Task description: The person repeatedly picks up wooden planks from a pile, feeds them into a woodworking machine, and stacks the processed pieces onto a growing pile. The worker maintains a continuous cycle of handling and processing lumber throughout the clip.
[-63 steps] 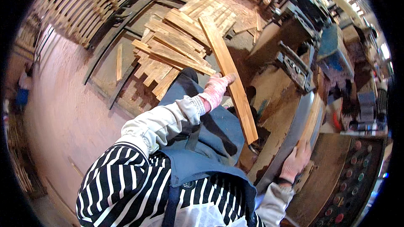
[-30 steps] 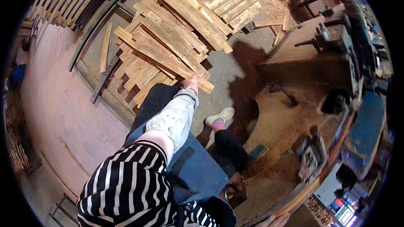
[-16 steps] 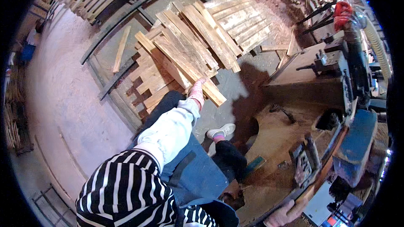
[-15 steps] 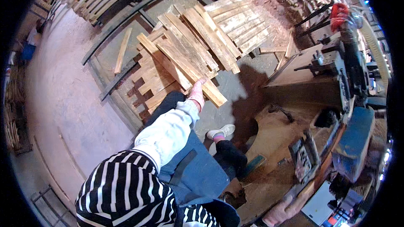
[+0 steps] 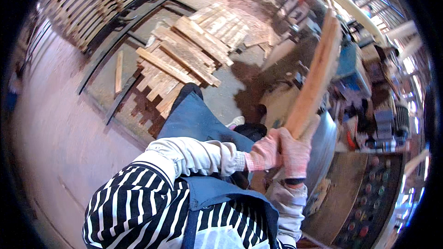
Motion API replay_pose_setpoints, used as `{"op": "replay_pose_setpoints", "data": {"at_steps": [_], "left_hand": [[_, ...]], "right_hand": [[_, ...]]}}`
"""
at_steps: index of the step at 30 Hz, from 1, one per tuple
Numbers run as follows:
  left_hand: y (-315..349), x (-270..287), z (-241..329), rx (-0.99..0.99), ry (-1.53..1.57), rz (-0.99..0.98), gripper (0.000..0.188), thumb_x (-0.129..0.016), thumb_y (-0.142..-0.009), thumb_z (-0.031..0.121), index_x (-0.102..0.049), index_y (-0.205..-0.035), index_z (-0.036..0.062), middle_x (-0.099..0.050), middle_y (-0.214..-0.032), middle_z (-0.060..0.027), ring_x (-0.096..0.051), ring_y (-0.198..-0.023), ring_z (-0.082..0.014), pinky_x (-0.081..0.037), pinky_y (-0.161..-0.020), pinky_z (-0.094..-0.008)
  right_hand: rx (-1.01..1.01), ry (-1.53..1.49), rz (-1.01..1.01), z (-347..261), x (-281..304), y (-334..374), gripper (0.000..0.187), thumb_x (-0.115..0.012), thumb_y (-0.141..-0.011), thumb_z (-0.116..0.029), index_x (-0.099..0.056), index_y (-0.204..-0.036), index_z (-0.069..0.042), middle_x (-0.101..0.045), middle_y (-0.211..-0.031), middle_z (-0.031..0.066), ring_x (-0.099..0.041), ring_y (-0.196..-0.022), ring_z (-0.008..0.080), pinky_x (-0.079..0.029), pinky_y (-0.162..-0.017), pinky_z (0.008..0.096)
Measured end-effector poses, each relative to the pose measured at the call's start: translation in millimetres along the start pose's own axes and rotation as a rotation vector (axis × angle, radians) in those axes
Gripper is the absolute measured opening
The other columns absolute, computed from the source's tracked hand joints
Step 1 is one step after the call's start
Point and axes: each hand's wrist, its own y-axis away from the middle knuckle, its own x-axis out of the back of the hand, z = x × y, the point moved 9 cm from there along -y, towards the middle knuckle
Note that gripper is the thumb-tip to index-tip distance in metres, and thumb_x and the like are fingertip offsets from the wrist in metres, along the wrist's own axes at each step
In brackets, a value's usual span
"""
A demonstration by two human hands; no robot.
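A long wooden plank (image 5: 314,76) slants up and away on the right side of the head view, its near end at my gloved hands. My right hand (image 5: 296,153) is closed around that near end. Close against it, my left hand (image 5: 266,151) also has its fingers closed at the plank's lower end; some of those fingers are hidden behind the wood and the other hand. Under the plank lies a machine's wooden worktop (image 5: 277,103). A large grey round metal part (image 5: 324,145) curves beside my right hand.
A pile of planks (image 5: 184,57) lies on the floor ahead, beside a dark metal frame (image 5: 127,30). Slatted wood stacks (image 5: 99,7) stand at the far left. A panel with several buttons (image 5: 369,203) is at the lower right, and a blue machine housing (image 5: 353,67) is farther off.
My left hand has left the plank pile and swung right to join my right hand. Both now hold a raised plank. The view has turned to the right.
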Motion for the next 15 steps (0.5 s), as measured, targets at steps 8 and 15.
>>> {"op": "replay_pose_setpoints", "data": {"at_steps": [8, 15], "left_hand": [[74, -136, 27, -0.196, -0.851, -0.76, 0.084, -0.074, -0.078, 0.053, -0.047, -0.138, 0.0004, -0.054, -0.133, -0.0254, -0.058, -0.12, -0.0416, -0.049, -0.1, -0.0472], [8, -41, -2, -0.139, -0.552, -0.381, 0.067, -0.073, -0.084, 0.042, -0.055, -0.136, 0.0038, -0.059, -0.129, -0.0218, -0.059, -0.12, -0.0357, -0.048, -0.102, -0.0411]], "right_hand": [[-0.156, 0.273, 0.035, 185, 131, 92, 0.104, -0.08, -0.073, -0.028, -0.023, -0.158, -0.007, -0.058, -0.135, 0.0259, -0.06, -0.121, 0.0392, -0.047, -0.104, 0.0423], [-0.269, 0.201, 0.309, 229, 126, 130, 0.104, -0.078, -0.072, -0.024, -0.023, -0.158, -0.006, -0.054, -0.139, 0.0262, -0.057, -0.125, 0.0401, -0.045, -0.107, 0.0417]]}}
